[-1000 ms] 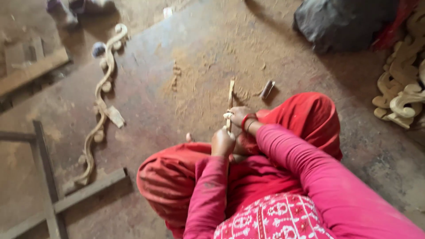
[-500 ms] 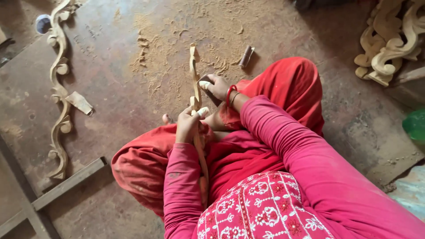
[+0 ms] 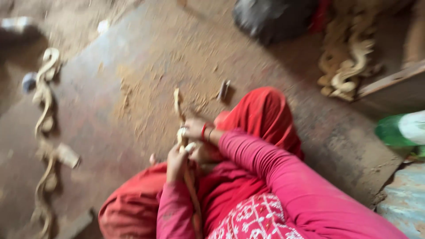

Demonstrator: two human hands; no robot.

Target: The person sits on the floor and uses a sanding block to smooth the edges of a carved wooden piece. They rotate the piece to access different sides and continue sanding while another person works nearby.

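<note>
A worn brown floor (image 3: 110, 146) dusted with sawdust (image 3: 146, 102) fills the view. A long scrolled carving (image 3: 44, 132) lies at nine o'clock, a pile of carved pieces (image 3: 349, 66) at two o'clock, and a dark bundle (image 3: 270, 17) at twelve. At centre, the left hand (image 3: 177, 161) and right hand (image 3: 195, 130) both close their fingers around a thin carved wooden strip (image 3: 179, 104) that runs from the lap out toward twelve o'clock. Compared with half a second ago, the view has swung, bringing the dark bundle in at the top.

Both hands (image 3: 186, 141) grip a carved wooden strip (image 3: 178, 104).
</note>
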